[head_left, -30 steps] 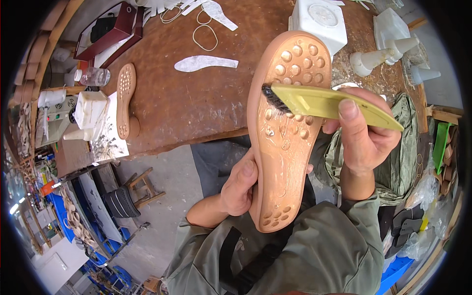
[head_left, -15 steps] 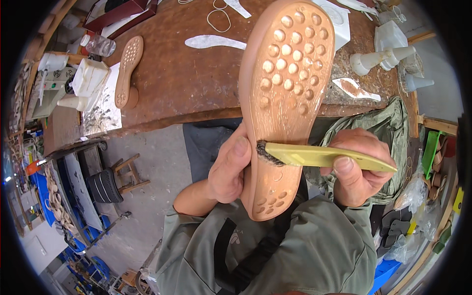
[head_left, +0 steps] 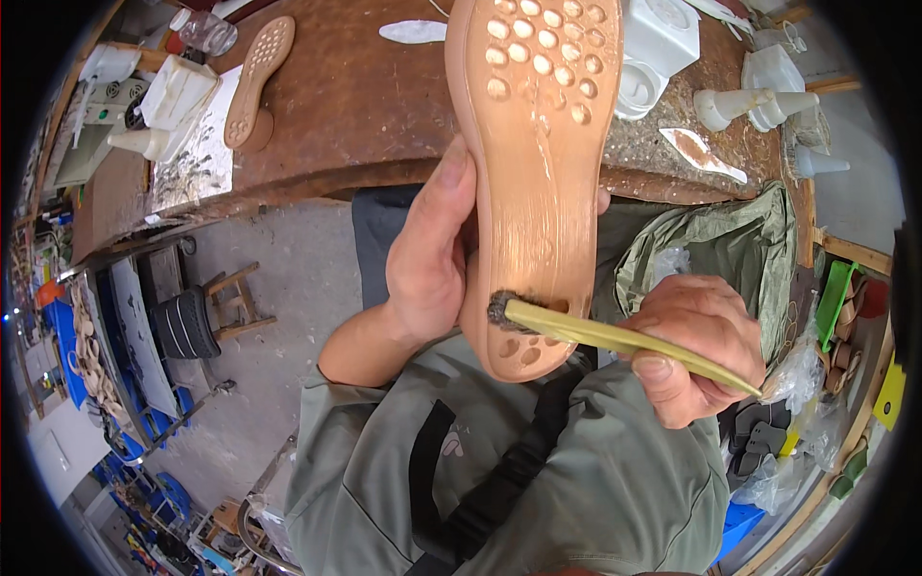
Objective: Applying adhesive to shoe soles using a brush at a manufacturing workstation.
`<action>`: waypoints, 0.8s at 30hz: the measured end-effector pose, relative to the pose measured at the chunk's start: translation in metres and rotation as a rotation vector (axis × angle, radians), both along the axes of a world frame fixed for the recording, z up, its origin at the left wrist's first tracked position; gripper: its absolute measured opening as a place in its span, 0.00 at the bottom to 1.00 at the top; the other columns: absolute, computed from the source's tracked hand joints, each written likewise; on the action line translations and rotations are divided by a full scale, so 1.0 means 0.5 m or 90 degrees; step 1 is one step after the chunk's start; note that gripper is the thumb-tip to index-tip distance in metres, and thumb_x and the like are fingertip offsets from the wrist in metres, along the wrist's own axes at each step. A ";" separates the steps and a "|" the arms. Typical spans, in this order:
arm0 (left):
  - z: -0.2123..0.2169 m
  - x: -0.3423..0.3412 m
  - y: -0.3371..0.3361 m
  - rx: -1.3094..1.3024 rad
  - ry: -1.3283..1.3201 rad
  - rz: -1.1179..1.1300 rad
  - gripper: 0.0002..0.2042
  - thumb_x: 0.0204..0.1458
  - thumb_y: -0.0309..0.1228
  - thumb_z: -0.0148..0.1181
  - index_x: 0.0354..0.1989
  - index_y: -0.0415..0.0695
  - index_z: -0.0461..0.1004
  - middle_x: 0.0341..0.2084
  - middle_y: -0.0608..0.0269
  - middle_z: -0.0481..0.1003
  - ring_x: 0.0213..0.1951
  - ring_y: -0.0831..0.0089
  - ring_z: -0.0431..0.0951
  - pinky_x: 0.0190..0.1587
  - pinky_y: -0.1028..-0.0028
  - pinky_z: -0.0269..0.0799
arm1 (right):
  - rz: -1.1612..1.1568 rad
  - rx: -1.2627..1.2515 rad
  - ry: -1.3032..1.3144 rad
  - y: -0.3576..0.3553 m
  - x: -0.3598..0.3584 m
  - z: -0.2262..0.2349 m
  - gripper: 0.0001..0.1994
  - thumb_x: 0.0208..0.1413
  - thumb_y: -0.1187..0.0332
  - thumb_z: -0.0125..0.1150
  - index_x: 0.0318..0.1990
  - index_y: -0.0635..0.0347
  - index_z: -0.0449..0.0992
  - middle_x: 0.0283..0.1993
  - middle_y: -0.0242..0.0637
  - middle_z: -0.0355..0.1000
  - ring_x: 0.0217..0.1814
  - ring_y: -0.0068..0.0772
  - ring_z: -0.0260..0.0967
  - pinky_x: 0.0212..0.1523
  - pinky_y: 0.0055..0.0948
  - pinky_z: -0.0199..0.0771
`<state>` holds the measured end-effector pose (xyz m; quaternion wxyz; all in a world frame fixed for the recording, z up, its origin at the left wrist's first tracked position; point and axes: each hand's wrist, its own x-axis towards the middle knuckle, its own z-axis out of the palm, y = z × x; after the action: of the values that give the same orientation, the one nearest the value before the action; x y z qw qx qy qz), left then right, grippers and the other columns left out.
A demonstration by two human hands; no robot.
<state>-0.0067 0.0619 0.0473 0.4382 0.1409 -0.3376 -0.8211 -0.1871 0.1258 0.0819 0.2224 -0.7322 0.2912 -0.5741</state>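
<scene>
A tan shoe sole [head_left: 533, 206] stands tilted in front of me, its dimpled forefoot pointing away and its heel toward my body. My left hand [head_left: 427, 254] grips it round the waist from the left side; a fingertip shows past the right edge. Between the thumb and fingers of my right hand [head_left: 696, 346] is a yellow-green brush [head_left: 615, 336]. Its dark bristles touch the sole close to the heel dimples. A wet sheen covers the middle of the sole, with a glossy streak running down from the forefoot.
On the brown workbench [head_left: 355, 115] stand a second tan sole [head_left: 257, 82], a clear jar [head_left: 204, 32], a white container [head_left: 658, 53] and white cone-shaped nozzles [head_left: 735, 108]. A green cloth bag [head_left: 701, 221] hangs at the bench's right front. A wooden stool [head_left: 235, 302] is on the floor at left.
The brush has moved down from the waist of the sole to the heel. The sole has shifted slightly left and toward me, and my left hand now sits farther up its side.
</scene>
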 end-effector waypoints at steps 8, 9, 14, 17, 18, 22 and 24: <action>0.024 -0.004 0.015 0.109 -0.054 0.020 0.30 0.62 0.48 0.26 0.59 0.35 0.59 0.44 0.41 0.72 0.44 0.60 0.75 0.46 0.69 0.72 | 0.055 -0.038 0.077 0.014 0.002 0.025 0.13 0.37 0.78 0.68 0.31 0.75 0.74 0.23 0.48 0.73 0.15 0.31 0.68 0.10 0.24 0.65; 0.022 0.000 0.016 0.134 -0.040 -0.012 0.29 0.62 0.48 0.27 0.59 0.35 0.59 0.43 0.41 0.72 0.43 0.61 0.76 0.44 0.70 0.73 | 0.073 -0.041 0.091 0.013 0.003 0.026 0.13 0.37 0.77 0.68 0.32 0.75 0.74 0.23 0.48 0.73 0.15 0.31 0.68 0.10 0.24 0.65; 0.017 0.003 0.018 0.186 -0.014 -0.096 0.29 0.62 0.48 0.28 0.59 0.36 0.59 0.43 0.41 0.73 0.41 0.63 0.77 0.40 0.71 0.75 | 0.096 -0.052 0.127 0.018 0.005 0.042 0.13 0.37 0.78 0.68 0.32 0.75 0.74 0.23 0.48 0.73 0.15 0.30 0.69 0.11 0.22 0.65; 0.011 0.008 0.016 0.181 -0.023 -0.105 0.28 0.62 0.48 0.28 0.59 0.37 0.59 0.43 0.41 0.73 0.42 0.63 0.77 0.41 0.70 0.76 | 0.124 -0.060 0.141 0.017 0.007 0.042 0.12 0.37 0.78 0.69 0.31 0.75 0.74 0.23 0.48 0.73 0.15 0.29 0.68 0.11 0.21 0.65; 0.006 0.012 0.015 0.190 -0.013 -0.121 0.28 0.62 0.48 0.29 0.58 0.36 0.60 0.43 0.42 0.73 0.42 0.62 0.77 0.42 0.69 0.76 | 0.143 -0.058 0.148 0.015 0.008 0.042 0.12 0.37 0.78 0.69 0.30 0.75 0.75 0.23 0.48 0.73 0.15 0.29 0.68 0.10 0.21 0.64; -0.003 0.013 0.014 0.205 0.001 -0.157 0.26 0.62 0.45 0.32 0.57 0.35 0.61 0.44 0.43 0.72 0.43 0.59 0.77 0.43 0.67 0.76 | 0.156 -0.069 0.135 0.003 0.016 0.043 0.11 0.37 0.77 0.69 0.29 0.74 0.75 0.21 0.46 0.72 0.14 0.27 0.68 0.10 0.20 0.63; -0.005 0.013 0.013 0.223 -0.009 -0.179 0.25 0.62 0.44 0.33 0.57 0.34 0.61 0.45 0.44 0.72 0.43 0.58 0.77 0.44 0.66 0.76 | 0.208 -0.076 0.143 -0.009 0.012 0.047 0.10 0.37 0.78 0.69 0.28 0.73 0.75 0.20 0.44 0.72 0.14 0.25 0.67 0.09 0.18 0.61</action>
<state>-0.0004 0.0685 0.0449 0.2861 0.1722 -0.2096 -0.9190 -0.1813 0.1212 0.1056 0.2353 -0.8409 0.1567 -0.4615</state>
